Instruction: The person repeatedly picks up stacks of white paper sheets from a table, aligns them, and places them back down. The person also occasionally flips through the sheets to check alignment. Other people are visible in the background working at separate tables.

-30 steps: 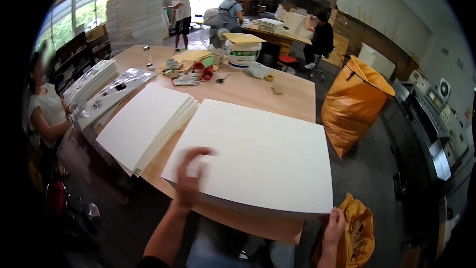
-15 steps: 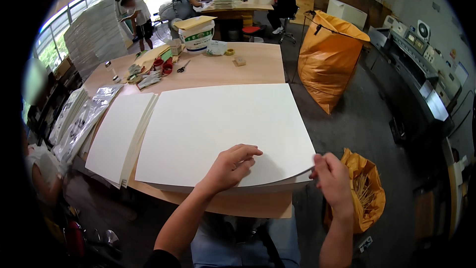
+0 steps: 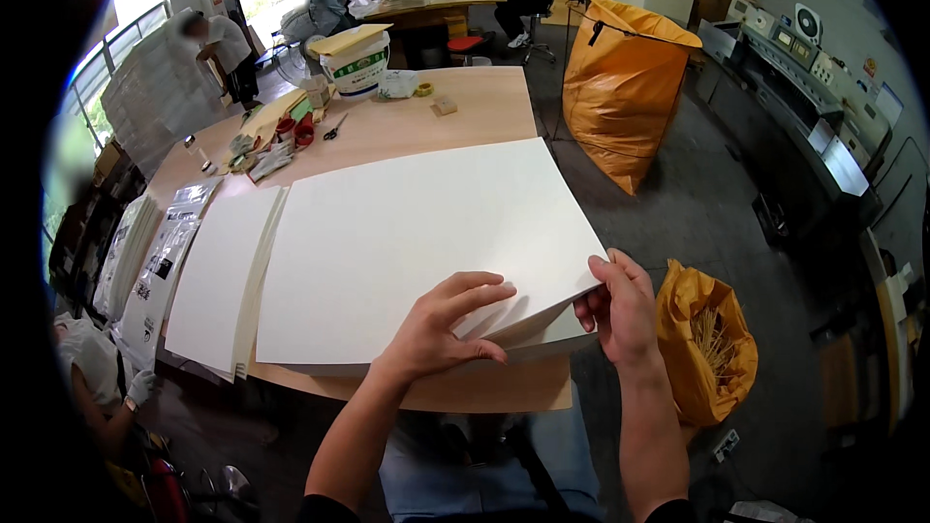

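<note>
Pinching a white sheet (image 3: 417,223) by one corner, right hand (image 3: 623,308), left hand (image 3: 436,324) spread

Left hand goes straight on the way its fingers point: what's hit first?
Probably the top white sheet, where its near right corner is lifted; beyond that, the right hand pinching it. Depth is unclear, so the left hand might skim just above the sheet.
</note>
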Action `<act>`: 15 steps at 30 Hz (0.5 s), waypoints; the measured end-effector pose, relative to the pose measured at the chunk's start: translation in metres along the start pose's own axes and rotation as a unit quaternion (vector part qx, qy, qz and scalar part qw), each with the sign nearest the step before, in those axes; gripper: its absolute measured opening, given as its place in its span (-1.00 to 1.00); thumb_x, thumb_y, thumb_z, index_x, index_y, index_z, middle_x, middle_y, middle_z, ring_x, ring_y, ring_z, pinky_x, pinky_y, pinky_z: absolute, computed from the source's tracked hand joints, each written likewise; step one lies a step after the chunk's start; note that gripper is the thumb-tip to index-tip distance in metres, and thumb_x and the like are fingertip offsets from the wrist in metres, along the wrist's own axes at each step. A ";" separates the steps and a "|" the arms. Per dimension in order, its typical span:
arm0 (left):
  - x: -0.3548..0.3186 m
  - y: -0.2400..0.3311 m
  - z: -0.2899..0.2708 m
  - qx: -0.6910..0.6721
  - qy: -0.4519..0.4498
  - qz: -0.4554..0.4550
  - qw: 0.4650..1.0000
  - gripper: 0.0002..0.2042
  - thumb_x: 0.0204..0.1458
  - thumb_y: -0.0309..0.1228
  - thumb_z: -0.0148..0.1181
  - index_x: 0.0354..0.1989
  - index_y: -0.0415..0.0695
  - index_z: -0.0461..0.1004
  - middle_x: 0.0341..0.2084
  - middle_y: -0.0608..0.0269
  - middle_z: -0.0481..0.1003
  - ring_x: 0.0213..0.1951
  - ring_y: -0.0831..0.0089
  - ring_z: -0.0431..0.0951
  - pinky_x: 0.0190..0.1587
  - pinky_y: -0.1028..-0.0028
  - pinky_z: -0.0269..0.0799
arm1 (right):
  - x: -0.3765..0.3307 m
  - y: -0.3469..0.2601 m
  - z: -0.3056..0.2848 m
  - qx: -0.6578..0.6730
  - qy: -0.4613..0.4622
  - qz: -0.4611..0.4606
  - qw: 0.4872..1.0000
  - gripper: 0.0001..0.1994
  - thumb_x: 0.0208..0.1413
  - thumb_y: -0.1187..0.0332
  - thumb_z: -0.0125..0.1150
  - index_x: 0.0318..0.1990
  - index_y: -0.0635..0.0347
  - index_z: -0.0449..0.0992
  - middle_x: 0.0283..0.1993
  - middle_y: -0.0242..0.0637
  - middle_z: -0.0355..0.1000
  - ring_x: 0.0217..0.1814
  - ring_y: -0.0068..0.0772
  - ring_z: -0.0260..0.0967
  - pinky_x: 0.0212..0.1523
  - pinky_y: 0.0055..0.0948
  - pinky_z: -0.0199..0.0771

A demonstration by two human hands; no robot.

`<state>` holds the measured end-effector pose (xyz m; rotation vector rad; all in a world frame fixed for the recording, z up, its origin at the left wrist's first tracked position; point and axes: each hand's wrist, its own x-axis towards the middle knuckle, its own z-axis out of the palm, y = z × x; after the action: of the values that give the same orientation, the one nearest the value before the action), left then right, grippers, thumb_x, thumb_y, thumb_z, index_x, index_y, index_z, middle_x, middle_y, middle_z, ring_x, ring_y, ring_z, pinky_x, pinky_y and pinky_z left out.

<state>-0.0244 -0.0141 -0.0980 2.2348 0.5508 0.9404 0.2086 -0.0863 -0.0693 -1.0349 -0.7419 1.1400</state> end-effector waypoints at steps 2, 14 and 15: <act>0.000 0.000 -0.001 0.007 0.002 -0.004 1.000 -0.42 -0.15 -0.28 0.54 0.14 0.05 0.55 0.05 0.10 0.50 0.09 0.20 0.52 0.12 0.28 0.46 | 0.001 -0.001 0.003 0.032 -0.001 0.005 0.999 -0.75 0.29 0.32 0.07 -0.48 0.10 0.34 -0.64 -0.44 0.26 -0.64 -0.54 0.33 -0.71 -0.55 0.21; 0.000 0.005 0.011 -0.102 0.144 -0.071 0.982 -0.56 0.14 -0.58 0.11 0.23 -0.02 0.46 0.13 0.07 0.47 0.13 0.18 0.50 0.18 0.29 0.41 | 0.007 0.009 0.006 -0.457 0.023 -0.230 0.859 -0.68 0.29 0.20 0.14 -0.50 0.11 0.35 -0.65 -0.47 0.28 -0.65 -0.61 0.28 -0.66 -0.61 0.25; 0.000 0.004 0.008 -0.079 0.096 -0.057 0.991 -0.58 0.16 -0.58 0.06 0.21 -0.03 0.46 0.14 0.05 0.47 0.13 0.16 0.50 0.18 0.29 0.41 | 0.007 0.005 0.005 -0.338 0.011 -0.161 0.927 -0.69 0.29 0.21 0.13 -0.49 0.11 0.35 -0.64 -0.47 0.28 -0.65 -0.60 0.29 -0.65 -0.60 0.26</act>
<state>-0.0185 -0.0206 -0.0993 1.9642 0.6600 1.1062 0.2042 -0.0780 -0.0724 -1.4225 -1.2855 0.5819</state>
